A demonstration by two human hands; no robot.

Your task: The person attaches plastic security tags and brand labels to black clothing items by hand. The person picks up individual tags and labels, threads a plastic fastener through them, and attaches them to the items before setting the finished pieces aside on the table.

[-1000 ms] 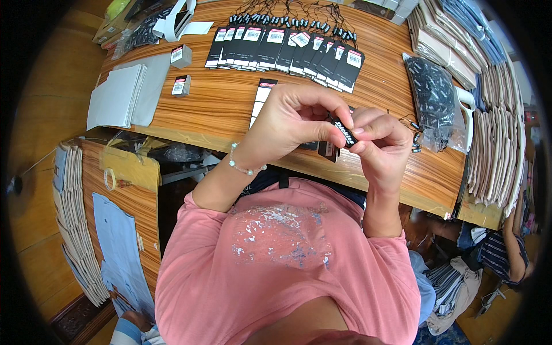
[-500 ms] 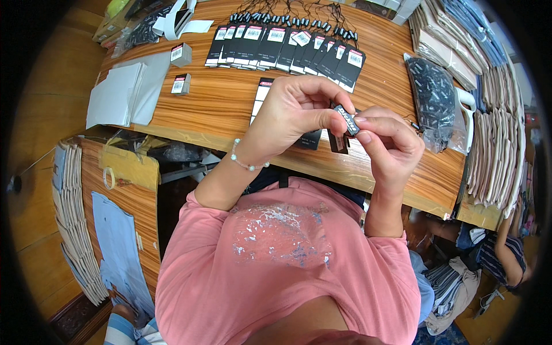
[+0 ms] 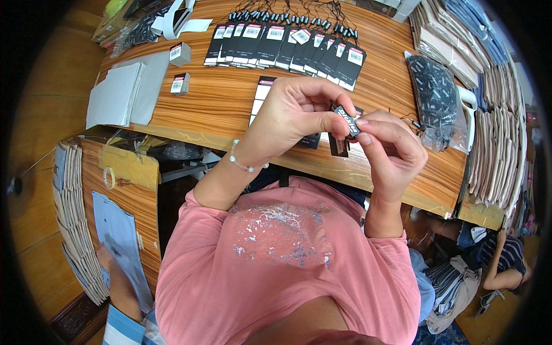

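My left hand point(image 3: 307, 109) and my right hand point(image 3: 392, 141) meet above the front edge of the wooden table. Both pinch a small dark label point(image 3: 347, 121) with white lettering between thumb and fingertips, one hand at each end. Just below it shows a narrow dark tag point(image 3: 339, 147), partly hidden, and I cannot tell whether it is joined to the label. Behind my left hand lies a strip of white stickers point(image 3: 262, 92) with black and red at its top, half covered. A black hang tag point(image 3: 311, 141) peeks out under my left wrist.
Black hang tags point(image 3: 270, 49) with cords fan out along the table's back. Two small sticker stacks point(image 3: 180, 84) and white sheets point(image 3: 115, 95) lie left; a bag of black pieces point(image 3: 432, 98) and folded garments point(image 3: 489, 144) right. Other people's arms point(image 3: 123, 284) show at both sides.
My hands keep hold of the label, which has turned slightly; my right hand has shifted a little right. At lower left, another person's arm has reached onto the blue garment.
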